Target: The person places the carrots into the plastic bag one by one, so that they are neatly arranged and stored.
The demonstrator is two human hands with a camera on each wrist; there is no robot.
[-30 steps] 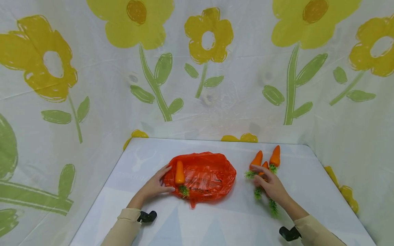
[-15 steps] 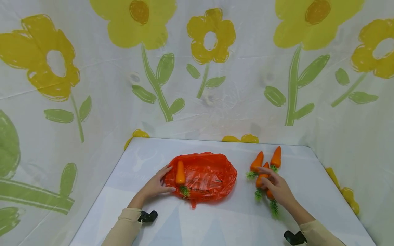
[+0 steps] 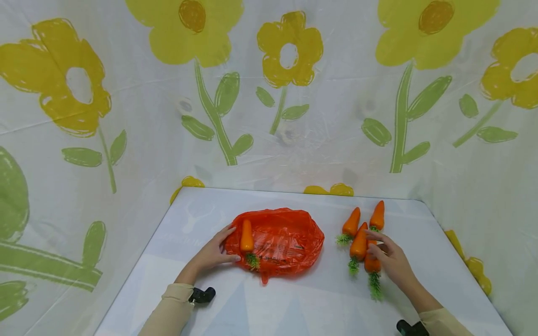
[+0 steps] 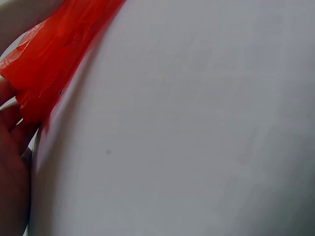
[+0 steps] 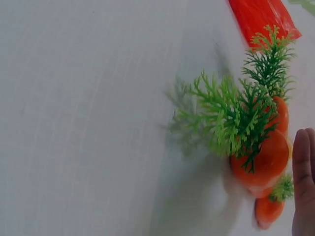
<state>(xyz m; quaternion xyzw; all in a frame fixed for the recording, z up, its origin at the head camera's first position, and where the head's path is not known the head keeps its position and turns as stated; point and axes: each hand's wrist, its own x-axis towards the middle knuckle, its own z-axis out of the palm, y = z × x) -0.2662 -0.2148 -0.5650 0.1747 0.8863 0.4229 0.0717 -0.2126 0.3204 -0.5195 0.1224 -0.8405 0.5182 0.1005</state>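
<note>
- My left hand (image 3: pixel 213 253): fingers spread apart, touching red bag (image 3: pixel 281 245), just beside lone carrot (image 3: pixel 246 239).
- My right hand (image 3: pixel 392 261): fingers loosely extended at four carrots (image 3: pixel 358 245) on table (image 3: pixel 294 303).

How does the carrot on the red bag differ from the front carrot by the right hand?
The bag carrot lies on the red bag; the front carrot lies beside other carrots.
The bag carrot's leafy tuft looks short; the front carrot's looks longer.
The bag carrot's body shows whole; the front carrot's is partly hidden by the right hand.
Both are orange with green tops towards the person.
</note>
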